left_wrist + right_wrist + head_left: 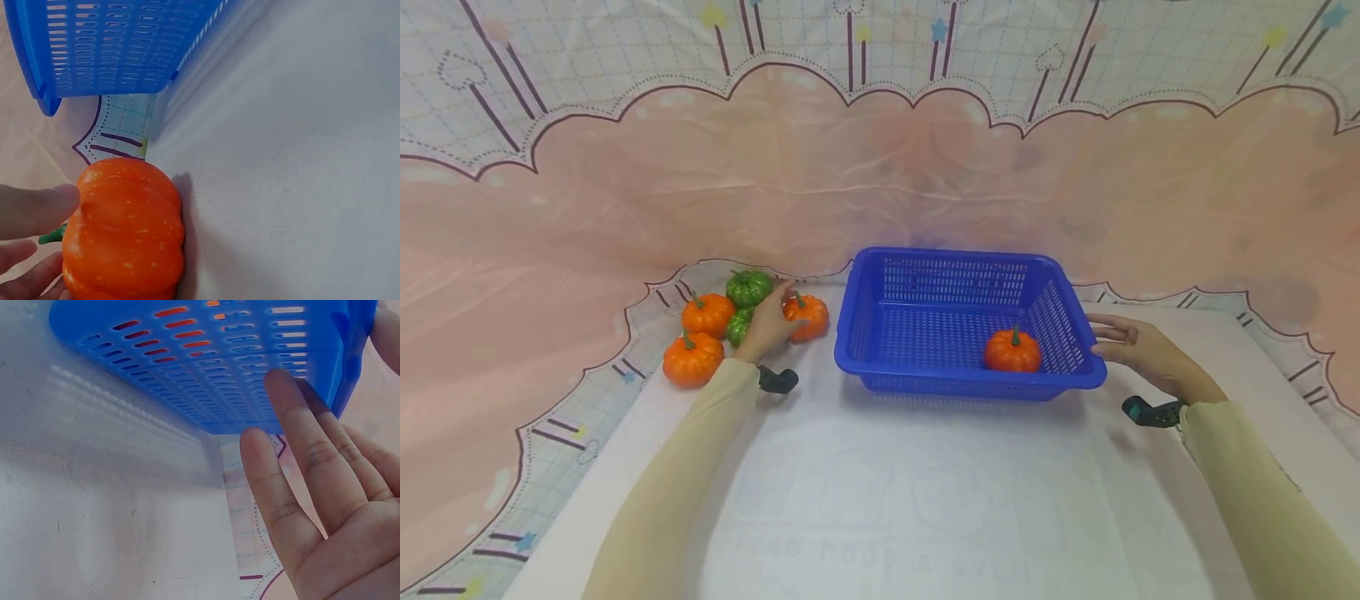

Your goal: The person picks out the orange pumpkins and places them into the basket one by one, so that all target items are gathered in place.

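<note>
In the head view my left hand [767, 325] reaches over a small orange pumpkin [806, 318] left of the basket. The left wrist view shows the thumb [44, 209] extended at the pumpkin's upper edge, with other fingers beside its green stem [53, 235]. That pumpkin sits on the white table surface. A blue perforated basket [970, 382] stands at the centre, with one orange pumpkin [1013, 352] inside at the front right. My right hand [1138, 354] is at the basket's right side, its fingers [284, 494] extended along the outer wall and the thumb near the rim.
Two more orange pumpkins [693, 360] and two green ones [749, 288] cluster left of and behind my left hand, one green one partly hidden by it. A patterned peach cloth [775, 192] hangs behind the white table [880, 483].
</note>
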Available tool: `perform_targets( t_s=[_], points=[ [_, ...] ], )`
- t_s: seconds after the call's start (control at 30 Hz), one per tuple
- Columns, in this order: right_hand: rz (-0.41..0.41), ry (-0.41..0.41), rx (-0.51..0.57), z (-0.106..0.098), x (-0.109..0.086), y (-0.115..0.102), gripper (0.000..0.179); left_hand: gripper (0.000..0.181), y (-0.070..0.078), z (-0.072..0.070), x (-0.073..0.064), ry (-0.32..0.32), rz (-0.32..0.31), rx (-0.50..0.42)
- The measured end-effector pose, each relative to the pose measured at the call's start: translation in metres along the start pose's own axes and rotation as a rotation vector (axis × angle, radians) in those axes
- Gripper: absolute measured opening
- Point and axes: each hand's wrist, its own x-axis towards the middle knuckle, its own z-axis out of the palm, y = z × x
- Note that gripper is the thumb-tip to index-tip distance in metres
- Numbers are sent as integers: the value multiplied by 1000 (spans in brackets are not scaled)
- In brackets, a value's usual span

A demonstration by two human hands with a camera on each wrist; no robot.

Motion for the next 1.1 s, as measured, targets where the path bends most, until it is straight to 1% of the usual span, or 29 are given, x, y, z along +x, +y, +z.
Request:
perform_targets(
  t_s=[0.1, 0.17, 0.33, 0.43, 0.57, 0.67, 0.83, 1.0, 1.1],
  points=[
    [5, 0, 2, 0, 0, 0, 76, 75, 0, 1, 1, 3, -9, -12],
    [8, 0, 3, 0, 0, -1, 76, 75, 0, 2, 2, 8, -4, -17],
    [3, 0, 11, 1, -1, -1, 76, 74, 1, 4, 2, 32, 40, -20],
    [5, 7, 14, 1, -1, 1, 75, 74, 2, 6, 1, 43, 54, -32],
    [12, 17, 8, 2, -1, 1, 74, 74, 3, 8, 0, 47, 49, -56],
    [2, 9, 12, 2, -1, 0, 73, 74, 4, 8, 0, 47, 47, -63],
    [-1, 6, 18, 2, -1, -1, 74, 73, 3, 8, 0, 50, 58, -70],
    [1, 13, 14, 2, -2, -1, 74, 71, 4, 8, -2, 48, 58, -50],
    [-4, 8, 10, 1, -1, -1, 75, 70, 4, 8, -1, 34, 42, -26]
  ],
)
